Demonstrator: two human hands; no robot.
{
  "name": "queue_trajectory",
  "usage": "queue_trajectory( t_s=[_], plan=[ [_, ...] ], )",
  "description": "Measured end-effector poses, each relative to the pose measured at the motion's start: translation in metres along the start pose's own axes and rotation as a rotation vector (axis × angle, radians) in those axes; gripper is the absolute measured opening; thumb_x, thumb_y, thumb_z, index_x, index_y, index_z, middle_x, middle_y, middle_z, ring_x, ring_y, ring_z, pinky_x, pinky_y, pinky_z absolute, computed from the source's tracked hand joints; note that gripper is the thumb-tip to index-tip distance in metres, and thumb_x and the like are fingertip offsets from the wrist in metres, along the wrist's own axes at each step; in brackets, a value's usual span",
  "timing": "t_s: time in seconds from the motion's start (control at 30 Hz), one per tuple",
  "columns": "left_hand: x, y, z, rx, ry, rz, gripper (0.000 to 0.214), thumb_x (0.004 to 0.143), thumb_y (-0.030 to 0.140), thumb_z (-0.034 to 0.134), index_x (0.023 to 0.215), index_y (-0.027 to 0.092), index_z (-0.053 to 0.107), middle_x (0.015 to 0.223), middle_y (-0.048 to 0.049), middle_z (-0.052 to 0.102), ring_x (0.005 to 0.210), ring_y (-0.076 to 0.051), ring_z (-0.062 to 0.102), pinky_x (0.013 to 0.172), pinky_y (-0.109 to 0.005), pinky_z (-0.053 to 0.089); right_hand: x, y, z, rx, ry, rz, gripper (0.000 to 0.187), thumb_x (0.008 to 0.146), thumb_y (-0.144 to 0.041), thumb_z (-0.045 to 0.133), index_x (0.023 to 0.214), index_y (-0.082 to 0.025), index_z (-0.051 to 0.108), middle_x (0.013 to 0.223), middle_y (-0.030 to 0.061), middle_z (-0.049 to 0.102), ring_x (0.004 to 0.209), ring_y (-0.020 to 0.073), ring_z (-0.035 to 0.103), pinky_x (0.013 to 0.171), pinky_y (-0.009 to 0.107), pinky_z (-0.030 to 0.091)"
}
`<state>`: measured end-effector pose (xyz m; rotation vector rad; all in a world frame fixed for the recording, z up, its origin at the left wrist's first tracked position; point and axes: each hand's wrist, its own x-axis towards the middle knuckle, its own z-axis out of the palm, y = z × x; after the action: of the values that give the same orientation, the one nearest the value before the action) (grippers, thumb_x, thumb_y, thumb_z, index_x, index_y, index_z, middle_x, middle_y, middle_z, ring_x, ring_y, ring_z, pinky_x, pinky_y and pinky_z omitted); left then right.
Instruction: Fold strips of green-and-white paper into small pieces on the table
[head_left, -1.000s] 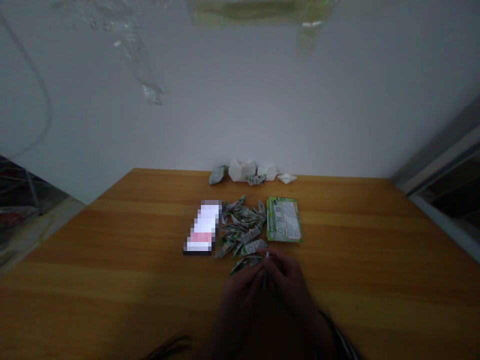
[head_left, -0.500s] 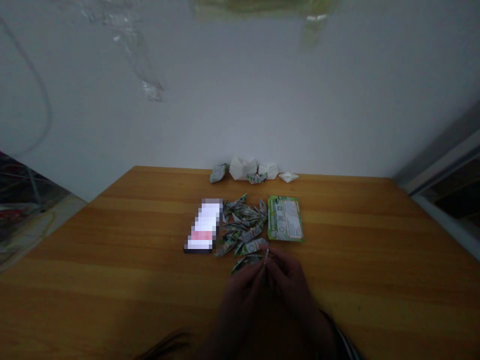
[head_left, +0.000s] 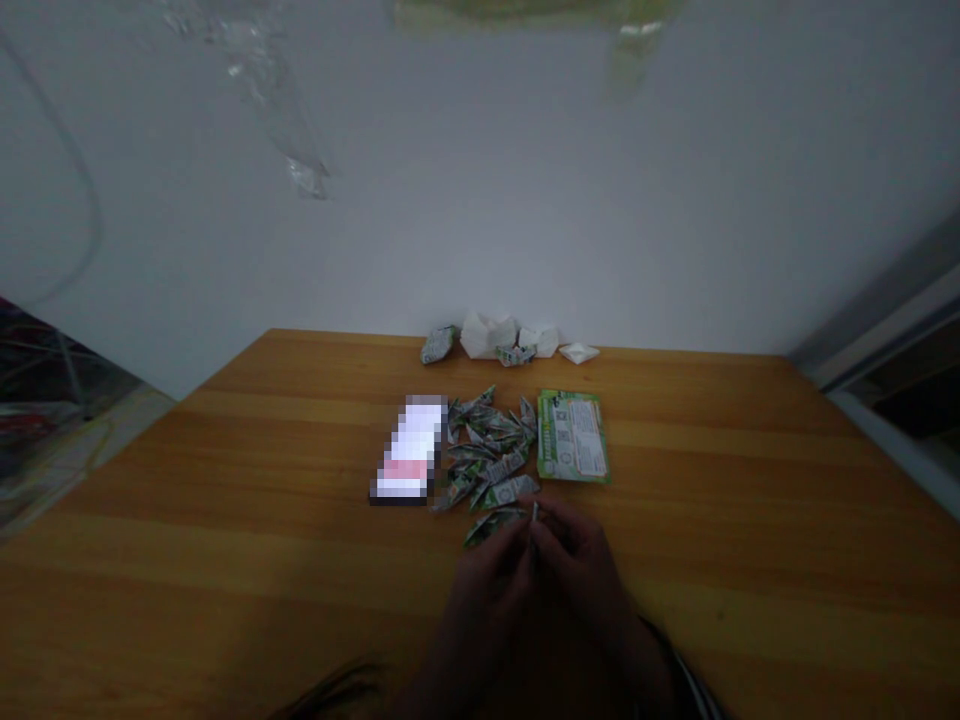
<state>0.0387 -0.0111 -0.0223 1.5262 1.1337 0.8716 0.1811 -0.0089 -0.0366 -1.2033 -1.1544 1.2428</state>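
The left hand [head_left: 484,590] and right hand [head_left: 581,565] come together, fingertips pinching a slim paper strip [head_left: 535,512] (too dim to read any print) near the counter's [head_left: 225,480] front edge, just below the folded paper boats [head_left: 491,440].

The small pale strip [head_left: 535,512] between the person's fingers [head_left: 559,530] is partly hidden and too dark to make out; the green printed card's [head_left: 573,436] text is too small to read; the pixelated slab [head_left: 409,450] is unreadable.
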Motion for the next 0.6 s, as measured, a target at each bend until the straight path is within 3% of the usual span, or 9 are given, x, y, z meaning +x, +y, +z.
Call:
queue_trajectory(
  t_s=[0.13,0.27,0.37,0.47,0.6],
  plan=[
    [-0.001,0.002,0.001,-0.024,-0.006,-0.051,0.034,0.082,0.016,0.053,0.115,0.015,0.058,0.099,-0.009,0.073,0.088,-0.021,0.069,0.08,-0.028,0.053,-0.002,-0.003,-0.001,-0.214,-0.132,-0.152,0.033,0.085,-0.023,0.059,0.117,-0.022,0.067,0.112,0.0073,0.072,0.101,0.0243,0.068,0.09,0.038,0.051],
    [-0.003,-0.001,-0.001,0.068,0.09,-0.088,0.028,0.085,0.018,0.047,0.108,0.016,0.064,0.095,-0.0094,0.074,0.086,-0.023,0.069,0.08,-0.033,0.053,-0.005,-0.001,-0.003,-0.372,-0.223,-0.325,0.048,0.082,-0.013,0.056,0.128,-0.025,0.058,0.116,0.0073,0.07,0.098,0.0234,0.069,0.085,0.035,0.054],
    [-0.002,-0.005,-0.005,-0.017,0.125,-0.08,0.031,0.084,0.022,0.049,0.107,0.017,0.069,0.109,-0.0093,0.073,0.103,-0.025,0.066,0.095,-0.038,0.049,-0.006,0.005,-0.002,-0.364,-0.083,-0.364,0.044,0.079,-0.009,0.055,0.117,-0.027,0.068,0.105,0.0058,0.074,0.09,0.0221,0.071,0.079,0.033,0.055],
    [0.003,-0.001,-0.01,-0.188,0.097,-0.134,0.035,0.078,0.022,0.055,0.109,0.019,0.071,0.119,-0.0064,0.069,0.116,-0.026,0.06,0.105,-0.043,0.041,-0.005,0.008,-0.001,-0.271,0.073,-0.287,0.026,0.078,-0.012,0.058,0.09,-0.026,0.077,0.087,0.0046,0.076,0.081,0.0212,0.07,0.074,0.031,0.054],
    [0.008,0.008,-0.015,-0.292,0.155,-0.185,0.031,0.077,0.029,0.063,0.104,0.019,0.074,0.115,-0.0077,0.071,0.114,-0.028,0.061,0.104,-0.044,0.042,-0.002,0.003,0.001,-0.188,0.073,-0.207,0.018,0.079,-0.016,0.058,0.08,-0.022,0.074,0.08,0.0042,0.073,0.078,0.0204,0.068,0.073,0.031,0.052]
  ],
)
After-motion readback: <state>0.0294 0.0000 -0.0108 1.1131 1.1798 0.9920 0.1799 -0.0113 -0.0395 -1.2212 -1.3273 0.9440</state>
